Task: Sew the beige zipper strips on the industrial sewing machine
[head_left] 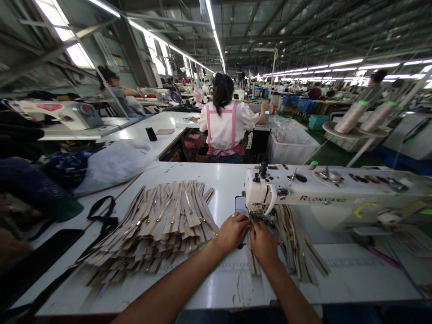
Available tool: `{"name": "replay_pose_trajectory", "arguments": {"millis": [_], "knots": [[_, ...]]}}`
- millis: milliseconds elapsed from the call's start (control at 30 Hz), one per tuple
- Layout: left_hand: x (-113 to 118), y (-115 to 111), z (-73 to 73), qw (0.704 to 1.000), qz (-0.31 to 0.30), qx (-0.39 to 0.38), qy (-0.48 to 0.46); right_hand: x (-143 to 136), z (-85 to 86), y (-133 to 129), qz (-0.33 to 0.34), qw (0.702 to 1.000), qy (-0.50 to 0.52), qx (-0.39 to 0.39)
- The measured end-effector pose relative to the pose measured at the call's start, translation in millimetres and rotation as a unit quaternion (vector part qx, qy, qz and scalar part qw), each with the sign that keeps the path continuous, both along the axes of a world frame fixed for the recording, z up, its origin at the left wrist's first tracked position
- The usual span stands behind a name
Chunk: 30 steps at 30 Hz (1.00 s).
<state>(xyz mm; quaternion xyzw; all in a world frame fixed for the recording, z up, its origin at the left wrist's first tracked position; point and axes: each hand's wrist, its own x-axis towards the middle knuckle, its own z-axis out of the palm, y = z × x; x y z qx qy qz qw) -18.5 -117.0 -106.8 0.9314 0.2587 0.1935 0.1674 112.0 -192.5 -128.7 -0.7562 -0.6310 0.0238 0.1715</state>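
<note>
At the needle end of a white sewing machine (297, 191), both hands are close together. A beige zipper (254, 264) with a metallic tooth line runs from under the presser area toward me. My right hand (265, 243) is closed on its upper part. Just to the left, my left hand (234, 230), wearing a ring, has its fingers curled down onto the zipper's top end by the presser foot. The fingertips are partly hidden. A large fanned pile of beige zippers (168, 220) with gold pulls lies on the left. More zippers (297, 247) lie right of my hands, under the machine arm.
White table (216, 288) carries the machine. Black straps (103, 209) and a clear plastic bag (118, 164) are at the left. Thread cones (353, 117) stand at the right. A person (222, 121) with a pink-strapped apron sits ahead, beside a white bin (292, 148).
</note>
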Motion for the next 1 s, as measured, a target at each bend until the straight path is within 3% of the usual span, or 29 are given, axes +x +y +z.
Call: {"name": "replay_pose_trajectory", "arguments": {"millis": [167, 300, 533, 633, 733, 833, 933, 1000], "knots": [[-8.1, -21.2, 22.3, 0.990, 0.066, -0.035, 0.124, -13.6, -0.1, -11.6, 0.059, 0.998, 0.018, 0.001], [-17.7, -50.2, 25.7, 0.973, 0.144, -0.087, 0.158, -19.6, -3.7, -19.6, 0.090, 0.995, 0.042, 0.014], [-16.9, -82.1, 10.4, 0.959, 0.223, -0.175, 0.017, -14.8, -15.5, -18.6, 0.093, 0.992, 0.070, 0.049], [-21.0, -84.5, 18.3, 0.947, 0.226, -0.209, -0.091, -11.2, -23.5, -18.9, 0.081, 0.984, 0.113, 0.108], [-35.8, -76.3, 49.4, 0.944, 0.196, -0.203, -0.171, -8.7, -29.9, -18.1, 0.076, 0.981, 0.134, 0.119], [-60.8, -56.9, 98.5, 0.949, 0.185, -0.157, -0.200, -7.9, -33.0, -17.3, 0.083, 0.979, 0.137, 0.128], [-94.3, -26.6, 139.9, 0.941, 0.253, -0.103, -0.199, -7.3, -34.8, -17.5, 0.091, 0.975, 0.139, 0.151], [-118.8, -2.9, 150.2, 0.930, 0.321, -0.080, -0.161, -6.1, -36.4, -17.5, 0.094, 0.973, 0.140, 0.160]]}}
